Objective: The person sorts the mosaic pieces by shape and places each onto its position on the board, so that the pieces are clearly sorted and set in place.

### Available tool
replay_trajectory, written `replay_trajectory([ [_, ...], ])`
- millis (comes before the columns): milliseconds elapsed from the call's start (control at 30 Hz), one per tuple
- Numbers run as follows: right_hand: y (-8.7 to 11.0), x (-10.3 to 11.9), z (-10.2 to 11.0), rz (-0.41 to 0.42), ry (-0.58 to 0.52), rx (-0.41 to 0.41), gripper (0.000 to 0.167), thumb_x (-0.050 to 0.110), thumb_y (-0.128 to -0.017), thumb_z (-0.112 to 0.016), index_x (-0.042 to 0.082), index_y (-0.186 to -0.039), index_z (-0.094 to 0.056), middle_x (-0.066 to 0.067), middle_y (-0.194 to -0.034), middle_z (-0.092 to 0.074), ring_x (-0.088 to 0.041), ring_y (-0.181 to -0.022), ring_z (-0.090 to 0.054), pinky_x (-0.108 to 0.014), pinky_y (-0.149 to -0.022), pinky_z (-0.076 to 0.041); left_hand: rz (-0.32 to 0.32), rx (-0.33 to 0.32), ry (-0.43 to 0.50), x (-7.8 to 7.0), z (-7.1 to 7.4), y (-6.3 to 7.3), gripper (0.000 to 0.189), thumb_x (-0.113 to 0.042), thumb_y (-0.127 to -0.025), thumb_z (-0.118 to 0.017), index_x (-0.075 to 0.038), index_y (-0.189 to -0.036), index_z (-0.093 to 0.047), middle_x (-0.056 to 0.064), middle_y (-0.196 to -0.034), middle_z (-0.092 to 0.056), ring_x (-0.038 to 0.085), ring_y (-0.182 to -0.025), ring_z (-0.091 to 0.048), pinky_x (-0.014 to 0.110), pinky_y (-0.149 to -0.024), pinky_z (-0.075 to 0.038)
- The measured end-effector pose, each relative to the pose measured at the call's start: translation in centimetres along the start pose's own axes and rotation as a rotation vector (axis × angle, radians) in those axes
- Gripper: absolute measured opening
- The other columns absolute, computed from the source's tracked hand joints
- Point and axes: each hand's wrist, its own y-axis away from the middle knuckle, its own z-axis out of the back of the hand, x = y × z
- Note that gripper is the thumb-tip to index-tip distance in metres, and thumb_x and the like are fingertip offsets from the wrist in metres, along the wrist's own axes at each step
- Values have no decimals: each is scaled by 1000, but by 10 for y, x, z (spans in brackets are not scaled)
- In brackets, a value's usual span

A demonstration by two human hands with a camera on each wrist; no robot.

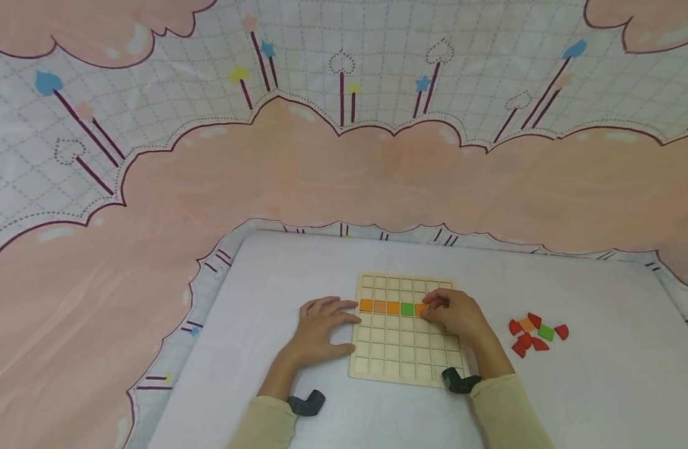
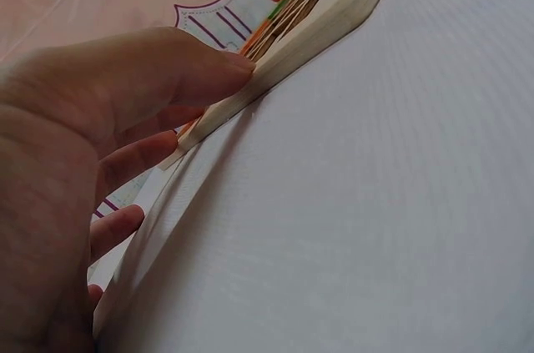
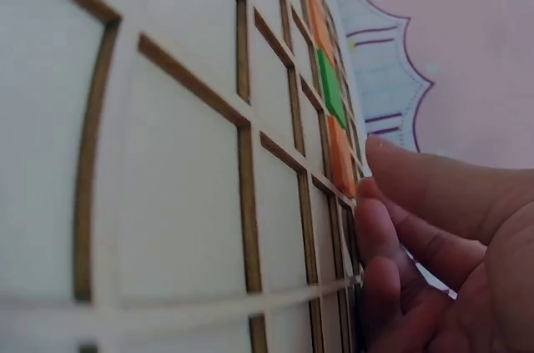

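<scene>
A pale wooden grid board [image 1: 383,352] lies on the white table. Across one of its upper rows runs a line of square tiles: orange ones, a green tile [image 1: 407,309] and, at the right end, another orange tile [image 3: 340,157]. With fingers spread, my left hand [image 1: 321,330] touches the board's left edge; its thumb [image 2: 213,73] rests against the wooden rim. My right hand [image 1: 456,315] is over the board's right side, thumb and fingertips beside the end orange tile, which sits in its cell. In the right wrist view the thumb and fingers are apart, with no piece visible between them.
Right of the board lies a loose group of pieces: several red rounded wedges [image 1: 540,344], an orange square [image 1: 526,325] and a green square [image 1: 546,333]. Dark bands [image 1: 307,403] circle both wrists. A patterned pink and white cloth [image 1: 377,181] hangs behind the table.
</scene>
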Motion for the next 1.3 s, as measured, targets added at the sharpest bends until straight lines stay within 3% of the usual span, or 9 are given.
replay_trajectory([
  [167,6,-13,9,22,-118,-14,36,29,-90,-78,11,-120,-70,-6,-108,-72,-19,-94,-61,-30,-84,-49,-4,3,-13,0,-1,0,45,-45,-80,-76,-36,-123,-70,-13,-152,-52,22,-147,-35,59,-116,-17],
  [333,15,-23,27,26,-197,-25,40,26,-92,-76,6,-124,-67,-12,-112,-69,-20,-96,-62,-25,-80,-53,-2,-1,-16,1,-1,0,45,-44,-79,-76,-36,-123,-70,-13,-152,-52,22,-147,-36,59,-116,-18],
  [567,31,-39,63,-18,-44,-92,45,39,-95,-71,10,-129,-66,-10,-114,-68,-17,-96,-59,-25,-72,-51,-1,16,-15,0,-1,0,46,-46,-80,-75,-35,-124,-69,-13,-153,-52,23,-147,-35,60,-117,-17],
  [667,39,-48,78,-15,-3,-122,47,42,-96,-69,9,-129,-66,-12,-112,-68,-18,-88,-61,-26,-66,-51,-1,10,-12,-1,0,0,46,-46,-80,-76,-35,-124,-70,-12,-152,-52,23,-147,-36,60,-117,-17],
  [800,50,-63,96,-37,66,-152,51,47,-98,-64,7,-130,-65,-16,-111,-68,-25,-90,-60,-29,-61,-51,2,6,-19,0,0,0,46,-46,-79,-76,-35,-124,-70,-13,-152,-53,23,-147,-36,60,-117,-18],
  [1000,62,-89,125,-109,195,-161,57,52,-99,-58,6,-131,-65,-28,-123,-65,-41,-109,-56,-34,-68,-48,-1,18,-27,2,-3,-1,46,-46,-80,-75,-36,-125,-69,-14,-153,-51,22,-148,-35,60,-117,-17],
  [1167,63,-110,146,-145,311,-151,59,52,-99,-59,1,-128,-65,-27,-113,-67,-40,-100,-57,-37,-66,-47,-5,7,-22,1,-2,0,45,-45,-80,-76,-36,-124,-69,-13,-152,-52,23,-147,-35,61,-117,-18],
  [1300,61,-125,154,-196,330,-93,62,52,-97,-62,-2,-129,-63,-30,-115,-64,-45,-104,-54,-51,-73,-50,4,9,-18,0,0,0,45,-45,-80,-76,-35,-124,-69,-13,-152,-52,24,-147,-35,61,-117,-17],
])
